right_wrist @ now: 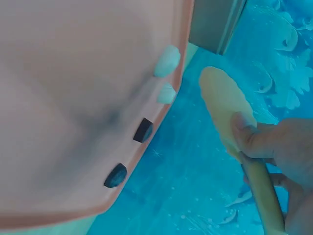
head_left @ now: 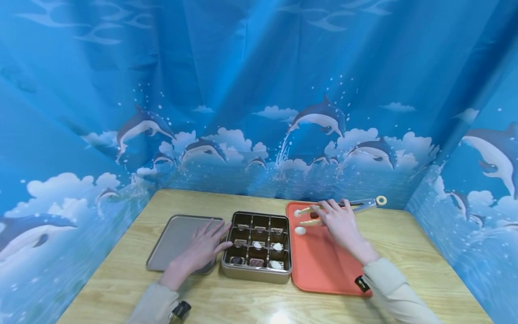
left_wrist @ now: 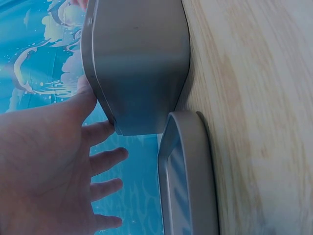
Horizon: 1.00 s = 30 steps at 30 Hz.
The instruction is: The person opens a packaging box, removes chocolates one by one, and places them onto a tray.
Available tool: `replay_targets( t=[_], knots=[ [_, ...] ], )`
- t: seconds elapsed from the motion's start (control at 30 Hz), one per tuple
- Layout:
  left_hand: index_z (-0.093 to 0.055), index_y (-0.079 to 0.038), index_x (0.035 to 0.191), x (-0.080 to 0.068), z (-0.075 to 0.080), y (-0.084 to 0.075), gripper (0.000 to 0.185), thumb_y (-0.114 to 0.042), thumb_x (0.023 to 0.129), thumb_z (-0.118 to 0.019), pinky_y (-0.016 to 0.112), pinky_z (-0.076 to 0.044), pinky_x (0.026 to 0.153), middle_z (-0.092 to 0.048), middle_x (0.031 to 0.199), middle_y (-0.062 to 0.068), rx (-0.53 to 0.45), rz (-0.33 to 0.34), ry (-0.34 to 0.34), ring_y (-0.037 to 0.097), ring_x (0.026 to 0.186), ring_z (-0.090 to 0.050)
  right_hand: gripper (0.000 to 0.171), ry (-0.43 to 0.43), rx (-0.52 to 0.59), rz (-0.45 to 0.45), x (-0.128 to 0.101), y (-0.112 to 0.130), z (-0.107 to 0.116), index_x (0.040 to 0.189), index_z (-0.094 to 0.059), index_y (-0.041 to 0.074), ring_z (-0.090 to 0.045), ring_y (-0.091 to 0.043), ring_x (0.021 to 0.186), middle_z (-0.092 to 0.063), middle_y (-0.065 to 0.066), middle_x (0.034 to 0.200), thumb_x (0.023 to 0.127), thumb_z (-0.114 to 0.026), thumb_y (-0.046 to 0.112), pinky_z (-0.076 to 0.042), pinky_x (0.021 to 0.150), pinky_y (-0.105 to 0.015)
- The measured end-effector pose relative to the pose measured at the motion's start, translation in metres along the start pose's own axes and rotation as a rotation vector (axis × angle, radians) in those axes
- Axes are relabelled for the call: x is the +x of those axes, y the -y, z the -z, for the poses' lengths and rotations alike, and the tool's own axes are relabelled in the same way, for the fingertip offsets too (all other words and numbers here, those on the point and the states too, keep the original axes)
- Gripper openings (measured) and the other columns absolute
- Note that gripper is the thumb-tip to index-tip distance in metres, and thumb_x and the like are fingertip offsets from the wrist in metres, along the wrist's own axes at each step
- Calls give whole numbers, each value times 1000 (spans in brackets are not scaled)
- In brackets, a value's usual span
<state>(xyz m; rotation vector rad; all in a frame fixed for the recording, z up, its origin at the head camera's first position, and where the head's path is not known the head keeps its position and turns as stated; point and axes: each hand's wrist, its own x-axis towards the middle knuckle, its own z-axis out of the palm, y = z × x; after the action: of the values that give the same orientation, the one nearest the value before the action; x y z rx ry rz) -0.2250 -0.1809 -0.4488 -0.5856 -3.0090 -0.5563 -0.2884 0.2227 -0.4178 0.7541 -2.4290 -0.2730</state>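
Observation:
My left hand (head_left: 201, 246) lies flat with straight fingers on a grey metal lid (head_left: 171, 234). Its fingertips touch the left wall of a gold compartment tin (head_left: 255, 273), which holds several chocolates in its near rows. The left wrist view shows the spread left hand (left_wrist: 49, 166) beside the tin (left_wrist: 142, 63) and the lid (left_wrist: 188, 181). My right hand (head_left: 337, 220) grips tongs (head_left: 364, 204) over the far end of an orange tray (head_left: 319, 265). A white chocolate (head_left: 300, 230) lies on the tray near the tong tips. In the right wrist view the cream tong tip (right_wrist: 222, 105) hangs above white pieces (right_wrist: 167, 61) and dark pieces (right_wrist: 143, 130).
Everything sits on a light wooden table (head_left: 404, 252). Blue dolphin-print curtains (head_left: 259, 112) close it in at the back and on both sides. The tin stands between the lid and the orange tray, touching or nearly touching both.

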Motion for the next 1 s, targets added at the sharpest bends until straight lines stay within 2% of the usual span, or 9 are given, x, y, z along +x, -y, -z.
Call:
replay_targets(
  t=[0.17, 0.47, 0.6, 0.8, 1.0],
  knots=[
    [-36, -12, 158, 0, 0, 0, 63, -44, 105, -50, 76, -11, 116, -30, 163, 17, 2, -1, -9, 47, 151, -17, 58, -50, 0, -2, 6, -3, 12, 136, -66, 19, -58, -28, 110, -66, -5, 122, 81, -84, 22, -43, 91, -56],
    [-38, -8, 156, 1, -2, 0, 64, -42, 104, -53, 76, -13, 115, -29, 163, 17, -12, -34, -44, 45, 152, -18, 58, -39, -23, 62, 24, 19, 31, 139, -62, 22, -57, -26, 112, -64, -3, 125, 84, -80, 25, -44, 94, -55],
    [-33, -9, 158, 4, -6, -3, 68, -43, 104, -54, 74, -14, 116, -25, 165, 14, -2, -47, -77, 44, 152, -17, 60, -52, -33, 138, 35, 36, 39, 140, -61, 23, -57, -25, 111, -64, -2, 125, 84, -82, 22, -45, 95, -53],
    [-29, -10, 160, 7, -14, -9, 73, -48, 102, -54, 73, -13, 117, -21, 166, 12, 3, -78, -98, 42, 153, -15, 67, -13, -76, 301, 55, 63, 50, 141, -60, 27, -57, -21, 118, -64, 2, 131, 80, -86, 14, -44, 103, -50],
    [-32, -12, 159, 7, -18, -10, 74, -52, 101, -52, 73, -13, 117, -23, 166, 13, 25, -81, -97, 42, 153, -16, 61, 6, -153, 445, 70, 86, 54, 139, -62, 31, -56, -16, 123, -64, 8, 131, 84, -84, 20, -42, 108, -46]
  ],
)
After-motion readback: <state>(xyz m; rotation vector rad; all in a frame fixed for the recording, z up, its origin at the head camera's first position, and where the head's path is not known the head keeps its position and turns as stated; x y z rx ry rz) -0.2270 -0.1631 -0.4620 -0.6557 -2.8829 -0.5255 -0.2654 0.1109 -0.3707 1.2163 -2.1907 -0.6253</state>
